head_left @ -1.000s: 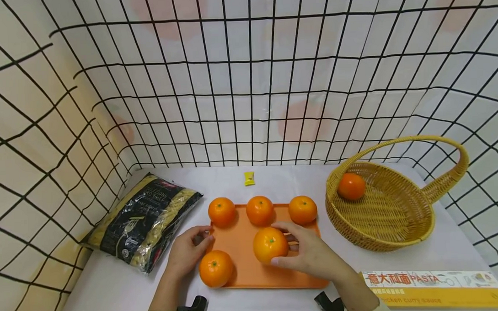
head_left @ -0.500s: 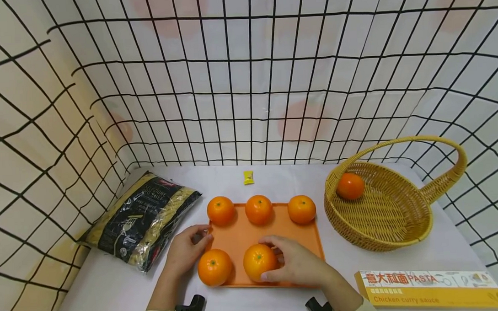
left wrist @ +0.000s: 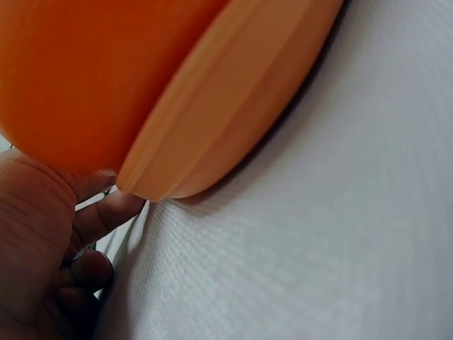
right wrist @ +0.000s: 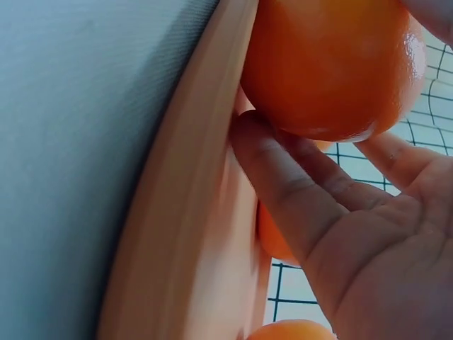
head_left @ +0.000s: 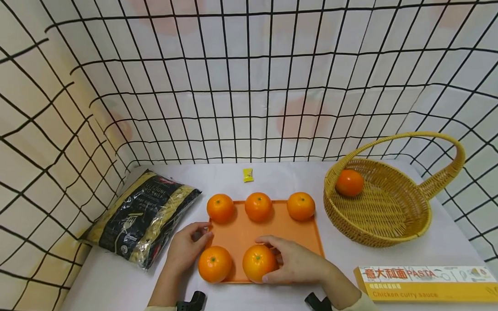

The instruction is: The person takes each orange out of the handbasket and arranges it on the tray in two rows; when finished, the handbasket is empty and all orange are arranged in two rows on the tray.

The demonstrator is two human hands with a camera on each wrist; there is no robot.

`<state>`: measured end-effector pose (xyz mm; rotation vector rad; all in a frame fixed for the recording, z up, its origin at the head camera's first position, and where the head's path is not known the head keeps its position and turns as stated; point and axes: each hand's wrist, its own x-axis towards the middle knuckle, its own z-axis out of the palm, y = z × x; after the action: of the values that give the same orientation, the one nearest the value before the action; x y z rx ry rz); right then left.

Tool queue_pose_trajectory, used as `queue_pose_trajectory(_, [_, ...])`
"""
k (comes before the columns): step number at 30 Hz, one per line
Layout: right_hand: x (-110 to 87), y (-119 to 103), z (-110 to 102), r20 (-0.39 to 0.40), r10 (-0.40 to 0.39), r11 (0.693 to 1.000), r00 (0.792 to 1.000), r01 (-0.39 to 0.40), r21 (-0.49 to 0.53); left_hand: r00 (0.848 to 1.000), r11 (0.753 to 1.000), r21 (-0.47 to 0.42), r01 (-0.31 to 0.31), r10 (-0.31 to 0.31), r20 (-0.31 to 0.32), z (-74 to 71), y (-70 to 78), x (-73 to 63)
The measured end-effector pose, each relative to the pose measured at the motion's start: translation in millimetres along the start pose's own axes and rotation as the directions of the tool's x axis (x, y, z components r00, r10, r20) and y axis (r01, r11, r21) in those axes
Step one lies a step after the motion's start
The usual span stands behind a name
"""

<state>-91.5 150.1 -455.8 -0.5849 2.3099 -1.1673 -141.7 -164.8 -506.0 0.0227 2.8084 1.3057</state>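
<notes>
My right hand (head_left: 294,260) holds an orange (head_left: 258,263) low over the front middle of an orange tray (head_left: 239,238); the right wrist view shows its fingers curved round the fruit (right wrist: 333,64) beside the tray wall (right wrist: 177,212). At the tray's left edge, my left hand (head_left: 185,249) pinches the rim between thumb and fingers, seen close in the left wrist view by the tray wall (left wrist: 219,99). Another orange (head_left: 215,264) sits in the front left corner. Along the tray's back edge stand three more: left (head_left: 220,207), middle (head_left: 258,206) and right (head_left: 301,206).
A wicker basket (head_left: 400,228) with a tall handle holds one red-orange fruit (head_left: 349,182) at the right. Before it lies a pasta box (head_left: 432,284). A black-and-gold pasta bag (head_left: 144,214) lies left, a small yellow packet (head_left: 248,174) behind the tray. Wire mesh (head_left: 251,89) encloses the table.
My right hand has brought its orange forward and left, down to the front middle of the tray, then stayed there. The left hand keeps its place at the tray's edge.
</notes>
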Motion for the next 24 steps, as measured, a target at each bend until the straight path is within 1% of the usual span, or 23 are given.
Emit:
queue_pose_trajectory(6, [0.5,-1.2,1.2,-0.014,-0.005,0.996,1.000,0.004,-0.093,1.000,1.000,0.004,-0.005,0.005,-0.008,0.1,-1.8,0.4])
queue_pose_trajectory(9, [0.8,-1.4,1.8,-0.026,0.001,0.994,1.000,-0.004,-0.109,1.000,1.000,0.008,-0.014,0.014,-0.012,0.4,-1.6,0.6])
queue_pose_trajectory(15, [1.3,-0.5,3.8,-0.029,-0.001,0.996,1.000,-0.001,-0.090,1.000,0.999,0.032,-0.015,0.016,-0.021,1.8,-1.2,1.3])
queue_pose_trajectory(24, [-0.1,-0.2,0.2,0.000,-0.001,0.999,1.000,0.001,-0.040,1.000,1.000,0.029,-0.006,0.007,-0.017,1.4,-0.5,1.9])
